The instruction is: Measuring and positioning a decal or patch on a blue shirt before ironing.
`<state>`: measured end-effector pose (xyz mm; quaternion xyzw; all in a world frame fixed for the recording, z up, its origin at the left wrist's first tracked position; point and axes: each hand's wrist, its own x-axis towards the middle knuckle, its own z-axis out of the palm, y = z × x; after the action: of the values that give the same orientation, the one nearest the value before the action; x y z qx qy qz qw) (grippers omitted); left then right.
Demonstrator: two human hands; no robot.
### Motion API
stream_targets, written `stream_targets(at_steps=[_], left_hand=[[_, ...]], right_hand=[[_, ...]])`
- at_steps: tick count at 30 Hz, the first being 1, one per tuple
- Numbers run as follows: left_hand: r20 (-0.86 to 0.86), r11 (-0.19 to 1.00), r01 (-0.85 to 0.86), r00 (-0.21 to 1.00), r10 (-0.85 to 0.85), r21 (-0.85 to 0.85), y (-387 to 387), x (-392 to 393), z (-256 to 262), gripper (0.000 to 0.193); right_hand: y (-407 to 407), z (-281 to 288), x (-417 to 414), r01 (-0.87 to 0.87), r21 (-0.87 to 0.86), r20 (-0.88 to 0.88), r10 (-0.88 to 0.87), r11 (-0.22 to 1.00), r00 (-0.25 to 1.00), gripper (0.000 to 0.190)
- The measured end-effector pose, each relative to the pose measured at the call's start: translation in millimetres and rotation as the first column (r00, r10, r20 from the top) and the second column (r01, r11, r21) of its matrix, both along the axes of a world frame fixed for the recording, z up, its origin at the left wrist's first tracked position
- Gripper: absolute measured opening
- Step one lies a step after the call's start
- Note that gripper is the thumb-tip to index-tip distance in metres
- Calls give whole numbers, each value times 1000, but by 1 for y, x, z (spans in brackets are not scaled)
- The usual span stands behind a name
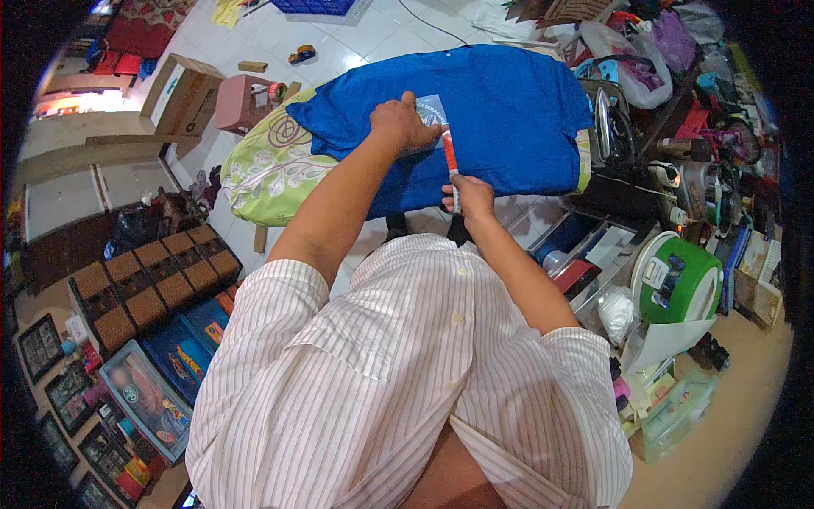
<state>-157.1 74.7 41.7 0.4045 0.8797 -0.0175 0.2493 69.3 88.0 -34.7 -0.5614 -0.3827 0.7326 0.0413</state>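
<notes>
A blue cloth garment (509, 121) lies spread over an ironing board with a green floral cover (273, 165). On it rests a clear printed film sheet (431, 108) with white lettering and a design, partly hidden by my left hand (402, 124). That hand lies flat on the film and the cloth, its thumb stretched out to the upper end of a tape measure (450, 154). My right hand (472, 196) grips the tape's lower part near the board's front edge. The tape, orange-red and white, runs nearly straight between the two hands.
A clothes iron (604, 130) stands at the board's right end, beside plastic bags (636, 63). A pink plastic stool (241, 105), cardboard box (181, 95) and tape roll (302, 54) are on the tiled floor. Woven boxes (156, 280) lie left; a green appliance (683, 280) is at right.
</notes>
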Motion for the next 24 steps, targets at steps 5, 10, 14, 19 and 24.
stream_targets(at_steps=[5,10,14,19,24], left_hand=[[-22,1000,0,1000,0,6,0,0,-3,109],[-5,1000,-8,1000,8,-9,2,-2,-3,109],[-7,1000,-22,1000,22,-11,2,-1,-3,107],[-3,1000,-25,1000,25,19,-1,0,-3,107],[3,999,-31,1000,31,15,0,0,-3,106]], right_hand=[[2,1,-1,-19,8,10,18,1000,1000,29],[0,-1,-3,-20,29,46,18,999,999,33],[0,-2,-3,-23,32,28,22,999,999,33],[1,-1,-3,-24,33,51,23,999,998,33],[1,1,-5,-23,37,68,20,999,997,35]])
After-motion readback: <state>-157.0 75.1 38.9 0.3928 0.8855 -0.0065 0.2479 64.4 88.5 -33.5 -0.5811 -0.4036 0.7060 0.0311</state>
